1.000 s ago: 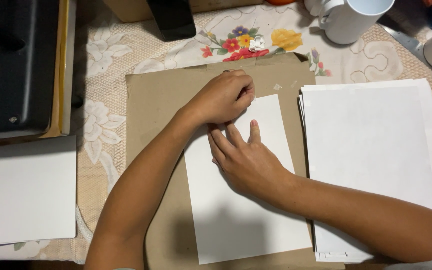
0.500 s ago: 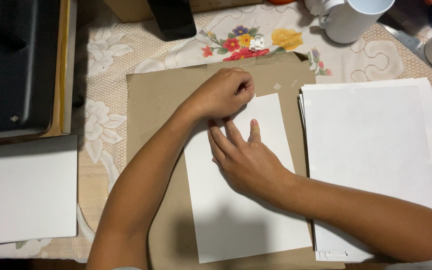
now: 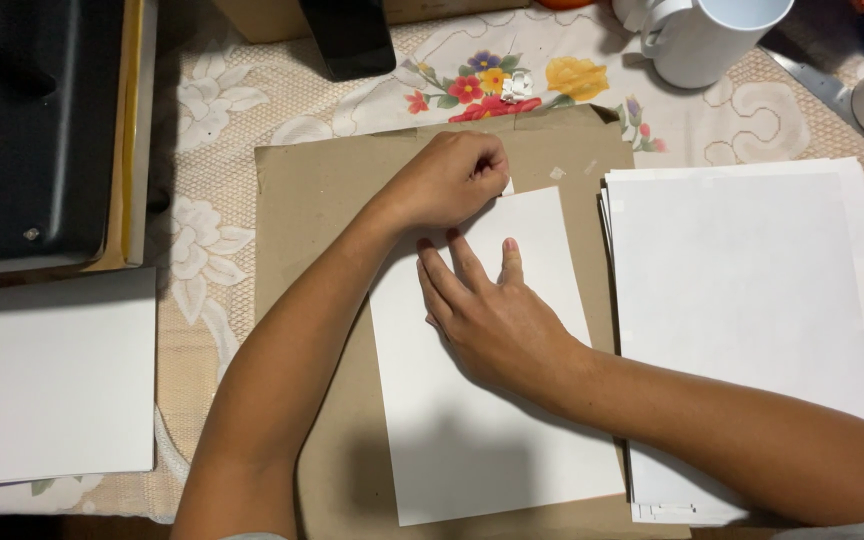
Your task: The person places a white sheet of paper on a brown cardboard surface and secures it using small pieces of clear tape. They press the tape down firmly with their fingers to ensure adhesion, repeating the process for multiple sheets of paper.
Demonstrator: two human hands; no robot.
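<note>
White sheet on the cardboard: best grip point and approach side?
Probably the sheet's bottom right corner, approached from the near side. It lies flat on the cardboard, so a pinch needs a free edge. The left hand covers the top edge, the right hand presses the middle, and the near corner is uncovered.

A table under a floral lace tablecloth (image 3: 222, 110); soft, even light falls from above.

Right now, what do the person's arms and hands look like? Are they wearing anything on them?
Both arms are bare from the bottom edge of the picture to the fingers: no sleeves over the forearms, no gloves. The left hand and the right hand show no rings, watch or bracelets. The fingernails on the right hand are short and plain. A bit of pale cloth shows at the bottom corners of the picture.
</note>
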